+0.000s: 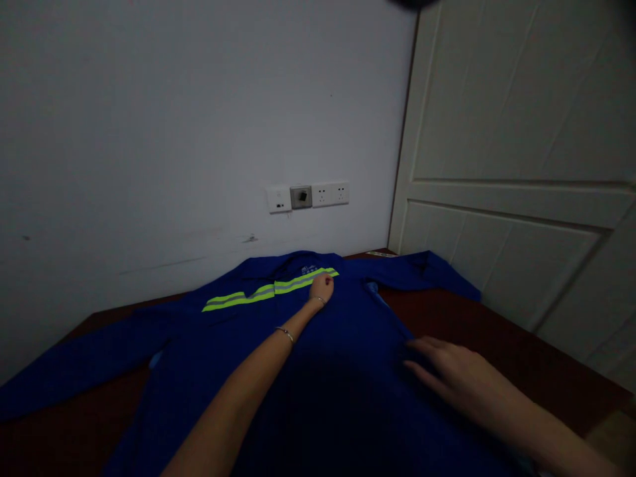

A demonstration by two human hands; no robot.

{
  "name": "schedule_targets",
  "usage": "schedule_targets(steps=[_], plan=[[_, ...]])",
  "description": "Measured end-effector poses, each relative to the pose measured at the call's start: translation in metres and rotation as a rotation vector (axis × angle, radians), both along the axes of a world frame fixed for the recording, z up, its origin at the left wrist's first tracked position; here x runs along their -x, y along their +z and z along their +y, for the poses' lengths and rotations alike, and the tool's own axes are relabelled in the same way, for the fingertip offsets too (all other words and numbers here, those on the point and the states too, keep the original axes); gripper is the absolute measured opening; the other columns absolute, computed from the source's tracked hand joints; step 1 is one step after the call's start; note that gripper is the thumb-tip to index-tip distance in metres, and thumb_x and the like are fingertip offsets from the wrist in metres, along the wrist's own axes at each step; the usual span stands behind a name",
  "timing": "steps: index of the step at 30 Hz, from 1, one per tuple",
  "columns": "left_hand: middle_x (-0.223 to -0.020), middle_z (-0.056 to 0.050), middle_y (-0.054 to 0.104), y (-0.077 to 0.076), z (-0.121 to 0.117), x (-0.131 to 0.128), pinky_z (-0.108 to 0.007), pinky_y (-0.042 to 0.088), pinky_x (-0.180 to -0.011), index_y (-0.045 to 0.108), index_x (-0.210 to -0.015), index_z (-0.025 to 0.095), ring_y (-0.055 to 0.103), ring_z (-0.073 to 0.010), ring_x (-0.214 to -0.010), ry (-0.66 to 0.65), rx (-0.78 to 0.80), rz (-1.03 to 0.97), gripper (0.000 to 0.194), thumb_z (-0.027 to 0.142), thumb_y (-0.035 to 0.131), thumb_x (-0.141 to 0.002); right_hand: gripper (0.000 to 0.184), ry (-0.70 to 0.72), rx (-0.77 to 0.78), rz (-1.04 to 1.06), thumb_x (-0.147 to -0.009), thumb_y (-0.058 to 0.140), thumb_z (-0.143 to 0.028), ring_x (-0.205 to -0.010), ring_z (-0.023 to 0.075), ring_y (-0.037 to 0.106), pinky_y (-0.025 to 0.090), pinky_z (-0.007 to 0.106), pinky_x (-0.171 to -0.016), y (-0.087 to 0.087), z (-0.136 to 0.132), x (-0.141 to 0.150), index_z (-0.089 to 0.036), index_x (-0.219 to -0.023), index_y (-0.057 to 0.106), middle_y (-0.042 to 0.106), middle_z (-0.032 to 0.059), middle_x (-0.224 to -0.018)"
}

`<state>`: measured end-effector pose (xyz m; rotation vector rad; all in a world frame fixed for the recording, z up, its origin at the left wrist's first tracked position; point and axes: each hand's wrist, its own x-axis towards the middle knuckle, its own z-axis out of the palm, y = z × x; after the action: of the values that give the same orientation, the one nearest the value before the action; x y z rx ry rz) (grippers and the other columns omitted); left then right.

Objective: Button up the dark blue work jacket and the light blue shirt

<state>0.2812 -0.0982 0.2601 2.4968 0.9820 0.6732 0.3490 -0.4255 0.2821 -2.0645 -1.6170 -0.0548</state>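
Observation:
A dark blue work jacket (342, 358) lies spread out, with both sleeves stretched to the sides. Yellow-green and grey reflective strips (298, 283) cross its chest, and small printing shows near the collar. My left hand (322, 287) is closed at the right end of the strip, its fingertips at the fabric. Two thin bracelets circle that wrist and forearm. At the jacket's right side edge, below the armpit, my right hand (447, 364) has its thumb and fingers apart, near or touching the cloth. The jacket's lower part is in deep shadow.
The jacket rests on a dark red-brown tabletop (427, 311) against a pale, scuffed wall (199, 132). Wall sockets (330, 194) sit just above the far edge. A white panelled door (501, 218) stands close on the right, beside the right sleeve.

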Motion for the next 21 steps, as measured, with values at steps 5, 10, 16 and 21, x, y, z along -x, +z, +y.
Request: schedule_targets(steps=[5,10,16,21], plan=[[-0.096,-0.007,0.06,-0.004,0.026,0.061,-0.029,0.037,-0.091,0.063,-0.087,0.015,0.05,-0.0177,-0.098,-0.163,-0.275,0.175,0.025,0.011,0.041,-0.076,0.053,0.399,-0.011,-0.214,-0.084,0.037,-0.047,-0.123,0.0248,0.036,0.029,0.039,-0.103,0.009,0.148,0.036,-0.012,-0.122,0.05,0.043,0.0132,-0.132],[-0.112,-0.013,0.053,-0.007,0.047,0.113,-0.039,0.033,-0.093,0.053,-0.11,0.014,0.045,-0.0249,-0.107,-0.042,-0.401,0.348,0.035,0.03,0.039,-0.083,0.068,0.194,0.153,-0.245,-0.086,0.022,-0.055,-0.13,0.0259,0.021,0.018,0.047,-0.104,-0.035,0.25,-0.01,-0.009,-0.134,0.034,0.029,0.0144,-0.14],[-0.138,-0.01,0.032,-0.017,0.065,0.14,-0.042,0.02,-0.102,0.031,-0.133,0.021,0.025,-0.0272,-0.127,-0.085,-0.258,0.441,0.051,0.044,0.027,-0.087,0.068,-0.153,0.289,-0.196,-0.084,0.017,-0.056,-0.132,0.0262,0.016,0.012,0.052,-0.104,-0.076,0.268,-0.091,-0.016,-0.138,0.026,0.022,0.0076,-0.143],[-0.141,-0.011,0.026,-0.022,0.067,0.139,-0.043,0.018,-0.103,0.028,-0.135,0.021,0.021,-0.0291,-0.129,-0.083,-0.208,0.448,0.055,0.047,0.024,-0.087,0.065,-0.252,0.288,-0.116,-0.084,0.015,-0.056,-0.131,0.024,0.021,0.016,0.05,-0.104,-0.089,0.258,-0.118,-0.02,-0.137,0.027,0.025,0.0027,-0.143]])
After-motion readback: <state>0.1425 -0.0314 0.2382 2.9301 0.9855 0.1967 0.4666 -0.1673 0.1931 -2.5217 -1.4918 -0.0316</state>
